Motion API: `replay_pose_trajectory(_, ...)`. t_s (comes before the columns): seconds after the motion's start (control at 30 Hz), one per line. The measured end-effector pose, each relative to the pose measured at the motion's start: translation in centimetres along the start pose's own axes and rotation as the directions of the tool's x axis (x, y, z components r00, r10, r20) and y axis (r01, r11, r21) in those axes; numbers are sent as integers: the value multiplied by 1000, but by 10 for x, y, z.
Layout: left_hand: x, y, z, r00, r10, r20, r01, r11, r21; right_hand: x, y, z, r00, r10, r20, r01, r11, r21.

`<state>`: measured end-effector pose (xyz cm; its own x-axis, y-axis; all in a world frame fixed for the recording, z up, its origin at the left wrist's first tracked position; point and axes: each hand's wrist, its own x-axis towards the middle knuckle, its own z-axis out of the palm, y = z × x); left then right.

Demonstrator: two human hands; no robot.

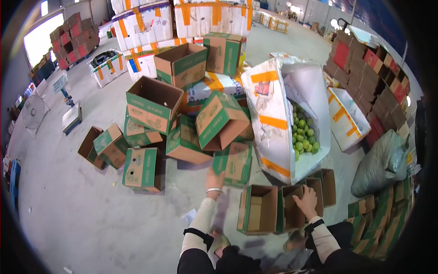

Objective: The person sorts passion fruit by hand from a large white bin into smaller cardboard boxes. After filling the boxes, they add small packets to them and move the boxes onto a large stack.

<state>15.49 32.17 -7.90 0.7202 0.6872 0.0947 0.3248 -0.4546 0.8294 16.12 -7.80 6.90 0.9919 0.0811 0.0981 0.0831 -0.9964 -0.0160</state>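
Observation:
My left hand [215, 179] is at the lower left edge of a green-and-brown cardboard box [235, 165], its fingers closed at that edge and partly hidden. On the right, my right hand [307, 201] grips the rim of an upright open box [290, 212], thumb on the near side of the wall. That box stands in a short row on the floor, beside another open box [258, 210] on its left and more on its right. Behind the row, a large white foam crate [269, 121] lies tilted, with green round fruit [303, 134] inside.
Several loose boxes [150, 102] are heaped ahead and to the left. Taped foam crates [212, 20] are stacked behind them. A full sack [381, 162] and rows of boxes [381, 219] stand at right. A scale [72, 119] and a fan [34, 112] are farther left.

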Motion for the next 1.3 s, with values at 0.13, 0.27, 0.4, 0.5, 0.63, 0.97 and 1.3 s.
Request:
replay_pose_trajectory(0.13,19,-42,0,972,-112,205,97,992,83,64,-128,-107,846,-527,80,413,744,526)
replay_pose_trajectory(0.27,-24,0,-40,920,-166,354,329,819,-470,71,-159,-195,631,-774,50,681,584,441)
replay_pose_trajectory(0.4,-43,7,-54,887,-295,356,400,875,-272,56,-109,-241,698,-641,319,369,704,606)
replay_pose_trajectory(0.5,-46,-22,41,928,-311,203,325,945,-35,11,-76,-248,627,-764,153,674,630,385)
replay_pose_trajectory(0.63,-37,-16,108,906,-173,386,278,931,-236,-48,-19,-306,540,-717,441,407,681,609)
replay_pose_trajectory(0.97,-139,126,-94,951,279,133,-309,871,382,-102,176,-288,907,-162,388,-30,895,445)
replay_pose_trajectory(1.3,-216,122,-189,977,46,209,-182,695,696,-16,119,-98,527,-651,546,357,753,553)
